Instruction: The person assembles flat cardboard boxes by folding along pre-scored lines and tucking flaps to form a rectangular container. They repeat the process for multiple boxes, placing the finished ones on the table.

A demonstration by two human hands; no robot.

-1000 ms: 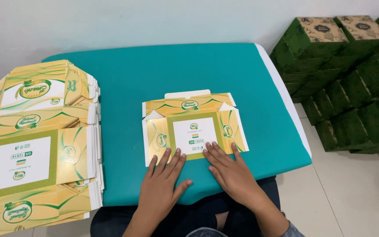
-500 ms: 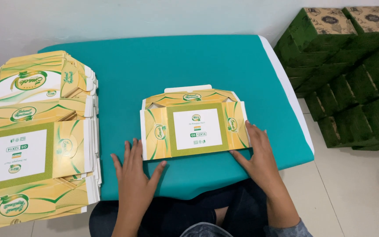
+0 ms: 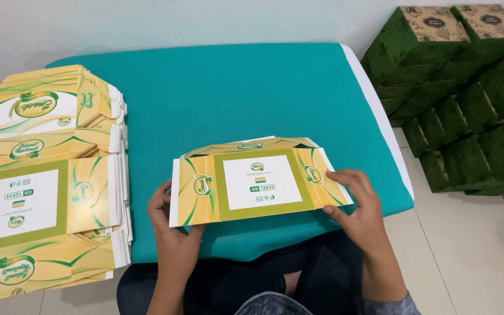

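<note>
- The left hand (image 3: 173,224) holds the left edge of the flat yellow box blank (image 3: 258,184), fingers under it, thumb at the side.
- The right hand (image 3: 360,204) pinches the right flap of the same blank; both grips are narrow and closed on the cardboard.
- The blank lies at the near edge of the teal table (image 3: 228,93), lifted a little toward the person.
- To fold it well, I think both hands should stay level and press along the printed crease lines.
- A stack of flat blanks (image 3: 42,169) lies on the left of the table.
- Finished green boxes (image 3: 462,99) are piled on the floor at the right; they are closed, so what is inside is hidden.
</note>
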